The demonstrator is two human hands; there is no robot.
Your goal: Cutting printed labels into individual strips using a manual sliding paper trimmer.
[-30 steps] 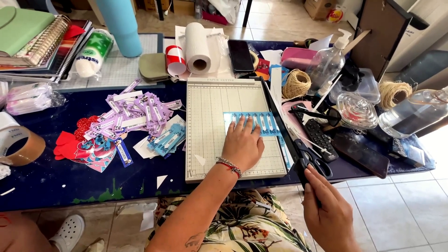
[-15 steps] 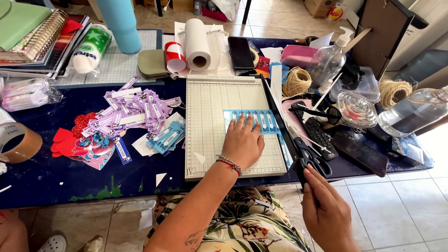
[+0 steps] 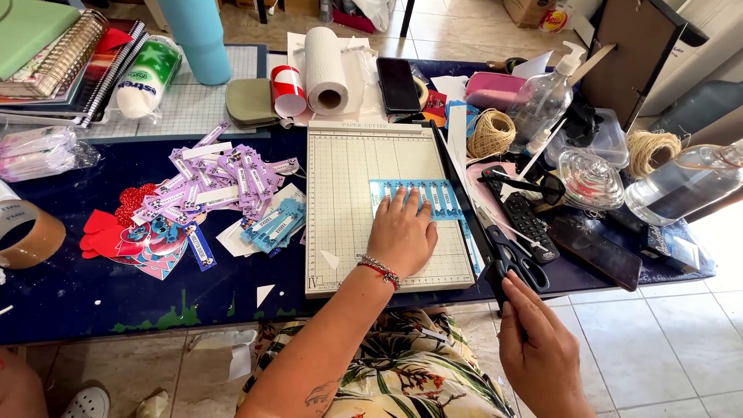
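A cream paper cutter board (image 3: pixel 348 178) with a grid lies in the middle of the dark blue table. My left hand (image 3: pixel 402 236) presses flat on a blue strip of printed labels (image 3: pixel 422 195) near the board's right edge. My right hand (image 3: pixel 538 352) grips the black handle (image 3: pixel 499 275) at the near end of the cutter's blade arm (image 3: pixel 464 193), which lies low along the board's right side. Black-handled scissors (image 3: pixel 517 251) lie just right of the blade arm.
Piles of purple and blue paper tags (image 3: pixel 232 182) and red and pink shapes (image 3: pixel 131 232) lie left of the board. A paper towel roll (image 3: pixel 326 70), phone (image 3: pixel 398 83), twine ball (image 3: pixel 491 133), remote (image 3: pixel 530 224), bottles and a tape roll (image 3: pixel 23 232) crowd the table.
Both hands stay in the same places; only the camera view shifts slightly.
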